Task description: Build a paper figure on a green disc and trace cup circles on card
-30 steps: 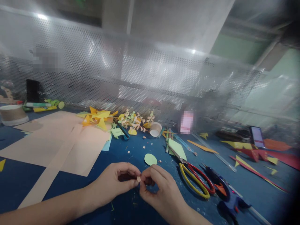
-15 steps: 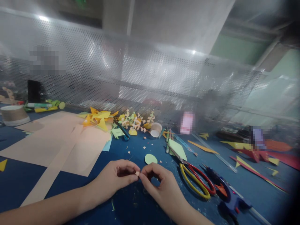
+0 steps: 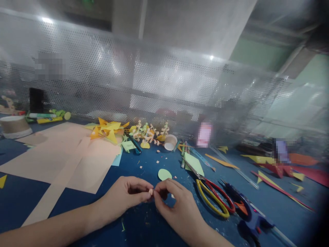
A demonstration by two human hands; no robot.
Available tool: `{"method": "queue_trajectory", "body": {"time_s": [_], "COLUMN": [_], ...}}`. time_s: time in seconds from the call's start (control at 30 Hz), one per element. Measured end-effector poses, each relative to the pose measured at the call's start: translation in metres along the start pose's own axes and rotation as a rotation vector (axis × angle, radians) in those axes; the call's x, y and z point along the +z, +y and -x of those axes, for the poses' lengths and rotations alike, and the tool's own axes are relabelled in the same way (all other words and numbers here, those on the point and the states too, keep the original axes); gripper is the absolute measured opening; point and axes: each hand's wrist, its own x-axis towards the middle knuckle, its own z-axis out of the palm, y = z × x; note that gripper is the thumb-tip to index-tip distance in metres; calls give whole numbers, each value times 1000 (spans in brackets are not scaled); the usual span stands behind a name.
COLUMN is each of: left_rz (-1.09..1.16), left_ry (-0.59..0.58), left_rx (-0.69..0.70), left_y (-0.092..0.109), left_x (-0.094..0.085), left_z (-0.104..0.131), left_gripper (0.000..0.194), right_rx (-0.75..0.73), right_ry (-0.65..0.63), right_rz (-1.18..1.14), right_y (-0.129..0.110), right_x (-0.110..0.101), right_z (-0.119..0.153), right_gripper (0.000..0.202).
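Note:
Between the fingertips of both hands is a small pale peach paper piece [image 3: 150, 192], above the blue tabletop. My left hand [image 3: 128, 193] pinches it with thumb and index finger. From the other side, my right hand [image 3: 177, 202] has its thumb and fingers closed together at the piece's right edge. Fingertips cover much of the piece, so its full shape is hidden. Just beyond the hands lies a light green paper oval [image 3: 164, 175]. Scissors [image 3: 212, 195] with one yellow and one red handle rest right of my right hand.
A blue glue gun [image 3: 252, 214] lies at the right. Large peach sheets [image 3: 84, 171] and a paper strip [image 3: 43, 206] cover the left. Yellow paper shapes [image 3: 110, 130], curled paper sprigs [image 3: 147, 132] and a tape roll [image 3: 170, 142] sit along the back, before a perforated screen [image 3: 159, 82].
The small paper piece has turned slightly between the fingertips. My right hand's fingers have shifted a little; a pale scrap now shows beside its fingers. The left hand stays nearly still.

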Motion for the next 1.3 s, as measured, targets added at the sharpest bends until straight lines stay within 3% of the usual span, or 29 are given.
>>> {"method": "queue_trajectory", "body": {"time_s": [0.5,1.13,1.3], "left_rz": [-71,-106,-97], "left_ry": [23,-8,16], "left_rx": [89,100,135], "left_y": [-3,2,6], "left_x": [-2,6,4], "left_z": [-1,4,4], "left_gripper": [18,6,6], "right_rx": [118,-121,-26], "right_ry": [-30,74,-42], "right_rz": [-77,41,-63], "right_y": [-1,-1,2], "right_x": [1,4,-4], "right_z": [-1,2,-4], "right_gripper": [11,16,14]}}
